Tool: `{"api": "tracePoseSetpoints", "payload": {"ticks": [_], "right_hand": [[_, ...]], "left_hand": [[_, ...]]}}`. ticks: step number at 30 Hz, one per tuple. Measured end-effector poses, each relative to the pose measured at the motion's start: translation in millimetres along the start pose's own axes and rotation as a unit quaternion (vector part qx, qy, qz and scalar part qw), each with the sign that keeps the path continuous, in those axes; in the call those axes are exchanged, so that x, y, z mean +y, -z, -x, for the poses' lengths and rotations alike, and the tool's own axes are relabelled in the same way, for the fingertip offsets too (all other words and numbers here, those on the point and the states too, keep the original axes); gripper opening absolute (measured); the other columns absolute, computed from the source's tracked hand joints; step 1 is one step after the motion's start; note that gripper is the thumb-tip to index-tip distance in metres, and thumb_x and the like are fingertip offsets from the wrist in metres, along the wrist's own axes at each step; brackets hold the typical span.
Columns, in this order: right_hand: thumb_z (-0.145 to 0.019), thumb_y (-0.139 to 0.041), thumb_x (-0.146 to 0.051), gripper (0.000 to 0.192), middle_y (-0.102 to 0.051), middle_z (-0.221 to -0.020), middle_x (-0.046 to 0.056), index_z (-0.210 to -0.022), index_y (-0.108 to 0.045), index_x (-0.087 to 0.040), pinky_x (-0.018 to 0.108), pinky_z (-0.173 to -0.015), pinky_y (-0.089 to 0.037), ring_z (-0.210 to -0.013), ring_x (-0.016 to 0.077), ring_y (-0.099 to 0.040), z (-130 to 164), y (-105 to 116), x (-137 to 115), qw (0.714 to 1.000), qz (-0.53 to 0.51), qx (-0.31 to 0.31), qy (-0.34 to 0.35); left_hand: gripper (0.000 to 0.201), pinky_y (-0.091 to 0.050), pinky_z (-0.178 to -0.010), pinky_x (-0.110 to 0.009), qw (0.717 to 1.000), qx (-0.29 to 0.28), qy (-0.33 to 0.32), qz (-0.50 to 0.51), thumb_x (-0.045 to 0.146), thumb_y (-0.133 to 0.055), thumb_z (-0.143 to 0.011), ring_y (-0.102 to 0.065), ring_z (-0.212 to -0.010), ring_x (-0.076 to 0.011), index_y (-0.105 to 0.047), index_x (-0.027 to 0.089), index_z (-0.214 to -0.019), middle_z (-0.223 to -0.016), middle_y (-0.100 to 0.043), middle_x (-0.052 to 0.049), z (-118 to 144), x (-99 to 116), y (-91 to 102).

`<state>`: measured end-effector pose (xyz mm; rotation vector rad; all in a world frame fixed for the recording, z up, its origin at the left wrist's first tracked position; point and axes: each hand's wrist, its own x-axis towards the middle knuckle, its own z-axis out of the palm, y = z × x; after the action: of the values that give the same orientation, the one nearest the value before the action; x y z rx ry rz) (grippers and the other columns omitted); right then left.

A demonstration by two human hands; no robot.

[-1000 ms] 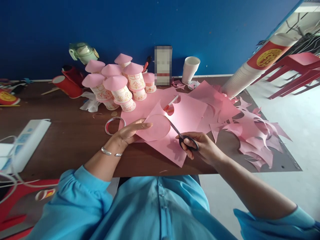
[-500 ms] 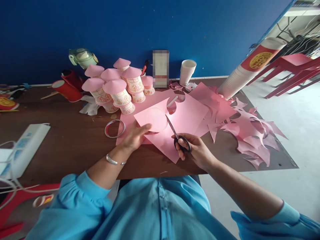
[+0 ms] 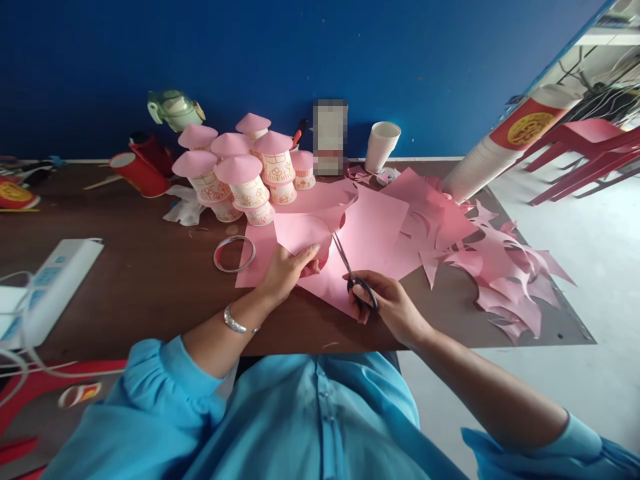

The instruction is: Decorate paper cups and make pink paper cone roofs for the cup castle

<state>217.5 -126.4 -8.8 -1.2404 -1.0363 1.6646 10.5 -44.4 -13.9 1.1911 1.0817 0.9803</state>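
Between thumb and fingers, my left hand (image 3: 290, 270) grips a sheet of pink paper (image 3: 300, 230) with a curved cut edge on its right. My right hand (image 3: 383, 297) is wrapped round the black handles of a pair of scissors (image 3: 345, 253). The blades are slightly parted and their tips meet the cut edge of the held sheet. Under both hands lie larger pink sheets (image 3: 375, 227) on the brown table. A roll of tape (image 3: 234, 254) lies left of my left hand.
Several paper-cup towers (image 3: 250, 190) with pink cone roofs stand at the back left. Pink offcuts (image 3: 505, 267) lie on the right, near a tall stack of cups (image 3: 485, 163). A smaller white cup stack (image 3: 383, 147) stands by the wall. A power strip (image 3: 55, 290) lies far left.
My left hand has shifted its hold on the pink sheet, turning it and bringing its fingers nearer the scissors. The scissor blades have parted a little. The whole view has shifted slightly.
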Motion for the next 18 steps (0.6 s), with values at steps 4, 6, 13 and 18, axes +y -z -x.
{"api": "tracePoseSetpoints", "payload": {"ticks": [4, 6, 13, 18], "right_hand": [[-0.083, -0.077, -0.07, 0.061, -0.065, -0.073, -0.001, -0.112, -0.071, -0.017, 0.027, -0.052, -0.052, -0.057, 0.0136, -0.064, 1, -3, -5, 0.999, 0.042, -0.002, 0.01], [-0.084, -0.077, -0.069, 0.057, -0.065, -0.073, -0.001, -0.108, -0.071, -0.017, 0.028, -0.056, -0.052, -0.059, 0.0133, -0.063, -1, -5, -7, 0.998, 0.063, 0.011, 0.028], [-0.084, -0.078, -0.065, 0.049, -0.064, -0.071, -0.002, -0.103, -0.069, -0.021, 0.03, -0.058, -0.052, -0.059, 0.015, -0.063, -13, -10, -5, 0.996, 0.068, 0.029, 0.048], [-0.084, -0.077, -0.064, 0.048, -0.065, -0.072, -0.001, -0.106, -0.067, -0.022, 0.029, -0.053, -0.051, -0.059, 0.0164, -0.064, -17, -13, -3, 0.997, 0.053, 0.03, 0.053]], "left_hand": [[0.04, -0.06, -0.074, -0.032, 0.998, 0.013, 0.051, 0.015, 0.049, -0.08, -0.078, -0.065, -0.064, -0.0159, -0.069, 0.015, -0.059, -0.06, -0.067, -0.003, 2, 0, -2.1], [0.04, -0.061, -0.075, -0.033, 0.995, 0.027, 0.086, 0.03, 0.051, -0.083, -0.074, -0.067, -0.067, -0.0173, -0.071, 0.015, -0.063, -0.063, -0.069, -0.004, 3, -1, -2.6], [0.04, -0.062, -0.078, -0.035, 0.995, -0.002, 0.099, 0.009, 0.052, -0.085, -0.075, -0.072, -0.074, -0.0212, -0.072, 0.016, -0.065, -0.066, -0.073, -0.006, 8, 4, -2.2], [0.037, -0.062, -0.073, -0.034, 0.996, -0.03, 0.076, -0.026, 0.05, -0.083, -0.078, -0.071, -0.071, -0.0215, -0.071, 0.017, -0.064, -0.063, -0.071, -0.005, 11, 13, -2.7]]}}
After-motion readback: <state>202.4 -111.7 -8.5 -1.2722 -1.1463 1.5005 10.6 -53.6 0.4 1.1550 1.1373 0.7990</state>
